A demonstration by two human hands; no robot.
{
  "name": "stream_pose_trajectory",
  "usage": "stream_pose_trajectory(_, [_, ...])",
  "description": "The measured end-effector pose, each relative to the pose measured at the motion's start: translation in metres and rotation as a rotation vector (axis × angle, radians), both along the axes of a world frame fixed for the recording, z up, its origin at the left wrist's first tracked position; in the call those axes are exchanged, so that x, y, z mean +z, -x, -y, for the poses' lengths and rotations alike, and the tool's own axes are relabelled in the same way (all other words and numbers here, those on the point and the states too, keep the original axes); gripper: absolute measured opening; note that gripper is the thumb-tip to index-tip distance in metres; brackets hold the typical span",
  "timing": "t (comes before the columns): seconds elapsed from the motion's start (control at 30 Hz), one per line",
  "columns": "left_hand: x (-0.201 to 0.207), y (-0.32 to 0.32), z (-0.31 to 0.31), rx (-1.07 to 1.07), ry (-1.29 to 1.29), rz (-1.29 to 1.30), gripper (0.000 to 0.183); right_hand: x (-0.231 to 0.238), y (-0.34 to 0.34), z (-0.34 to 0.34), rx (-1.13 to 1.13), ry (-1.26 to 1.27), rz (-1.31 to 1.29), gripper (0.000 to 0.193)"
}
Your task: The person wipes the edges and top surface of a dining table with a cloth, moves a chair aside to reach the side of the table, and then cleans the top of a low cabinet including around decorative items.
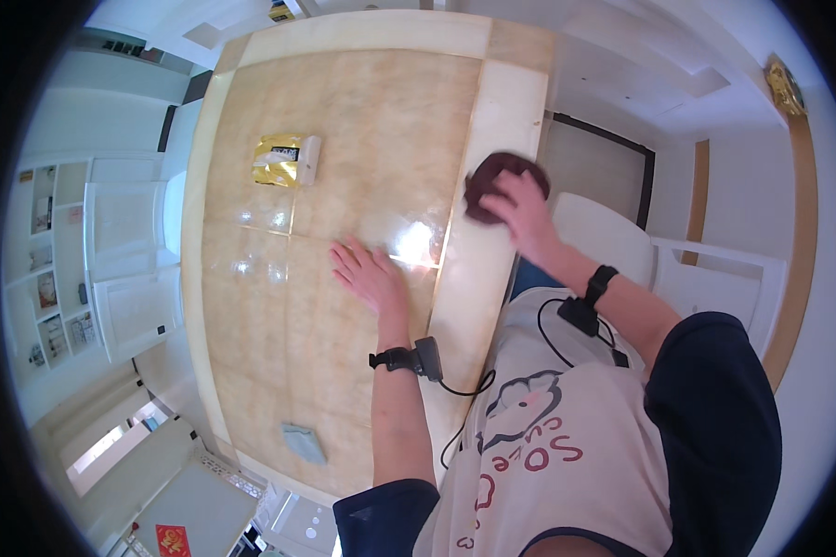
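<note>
My left hand (370,277) lies flat on the glossy beige tabletop (362,121), palm down and fingers apart, holding nothing. Over the pale border strip on the table's right side, my right hand (520,209) presses on a dark maroon cloth (485,178). The cloth is bunched beneath the fingers and overlaps the table's outer edge; motion blurs it slightly. Part of it is hidden by the hand. Both wrists wear black straps with small boxes and cables.
A yellow and white soft package (283,161) lies on the far part of the table. Near its lower left edge rests a folded light blue cloth (304,444). White chairs (715,288) stand to the right, and shelves (56,260) line the left wall.
</note>
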State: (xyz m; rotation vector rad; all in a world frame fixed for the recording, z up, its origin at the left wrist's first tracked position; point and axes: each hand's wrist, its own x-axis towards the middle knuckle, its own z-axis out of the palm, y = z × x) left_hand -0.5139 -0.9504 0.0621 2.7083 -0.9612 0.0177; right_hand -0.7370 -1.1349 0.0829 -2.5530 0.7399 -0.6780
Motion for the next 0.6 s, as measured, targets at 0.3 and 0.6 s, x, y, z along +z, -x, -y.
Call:
stream_pose_trajectory(0.3, [0.000, -0.001, -0.006, -0.012, 0.041, -0.023, 0.057, -0.001, -0.002, -0.009, -0.129, -0.026, 0.176, 0.038])
stream_pose_trajectory(0.6, [-0.016, -0.003, -0.009, -0.010, 0.060, 0.042, 0.054, -0.011, 0.033, -0.043, -0.284, -0.082, 0.193, 0.049])
